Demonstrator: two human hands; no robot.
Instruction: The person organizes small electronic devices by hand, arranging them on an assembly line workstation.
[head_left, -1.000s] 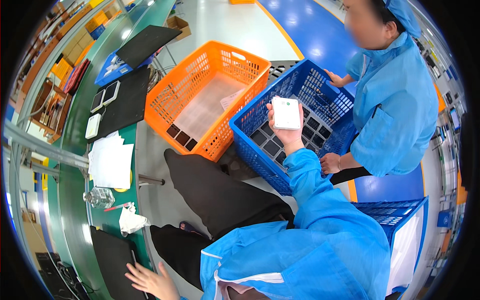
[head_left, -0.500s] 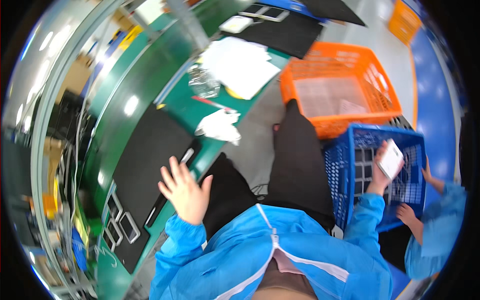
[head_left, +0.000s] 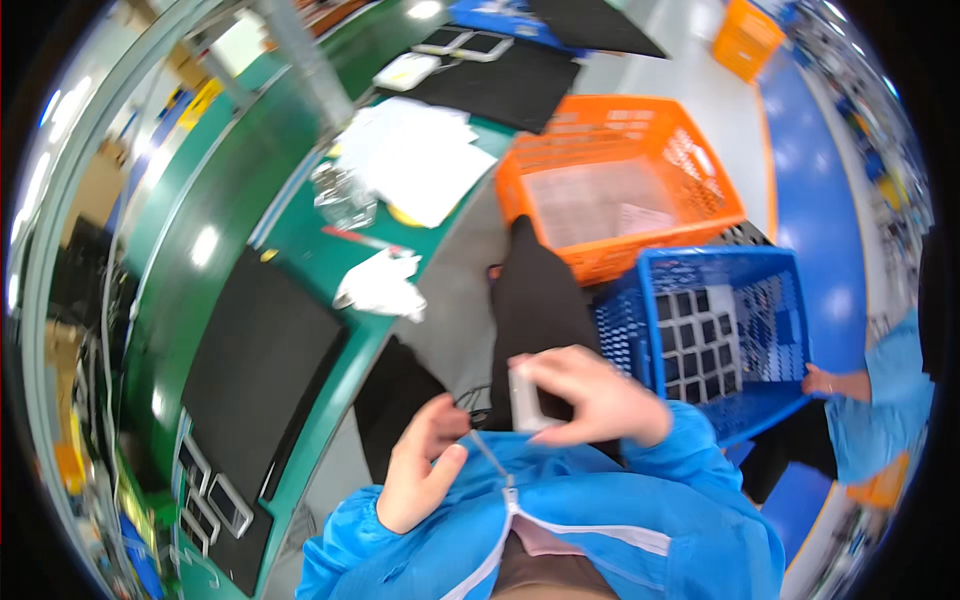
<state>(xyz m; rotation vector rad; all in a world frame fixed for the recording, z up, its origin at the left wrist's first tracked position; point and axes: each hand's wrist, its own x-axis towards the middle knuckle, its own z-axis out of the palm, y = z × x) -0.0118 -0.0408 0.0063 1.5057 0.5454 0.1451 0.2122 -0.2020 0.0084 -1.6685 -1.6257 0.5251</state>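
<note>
My right hand [head_left: 600, 395] grips a flat white rectangular device [head_left: 526, 400] by its edges, in front of my jacket and above my lap. The device is turned nearly edge-on and blurred, so its face does not show. To its left, apart from the device, is my left hand [head_left: 422, 468], empty, with its fingers loosely bent and the thumb held away. A blue crate [head_left: 655, 345] at my right contains rows of dark rectangular pieces in white frames [head_left: 697, 345].
A green bench [head_left: 300, 215] along my left carries a black mat [head_left: 265, 340] with several white-framed dark pieces [head_left: 230, 505], crumpled white cloth or paper [head_left: 383, 283], clear plastic [head_left: 343, 195] and white sheets [head_left: 430, 165]. An orange crate [head_left: 640, 245] stands ahead. Another person's hand [head_left: 835, 384] touches the blue crate.
My right hand has brought the white device from over the blue crate to my lap. My left hand has come back from the bench, its fingers now bent. The view has shifted.
</note>
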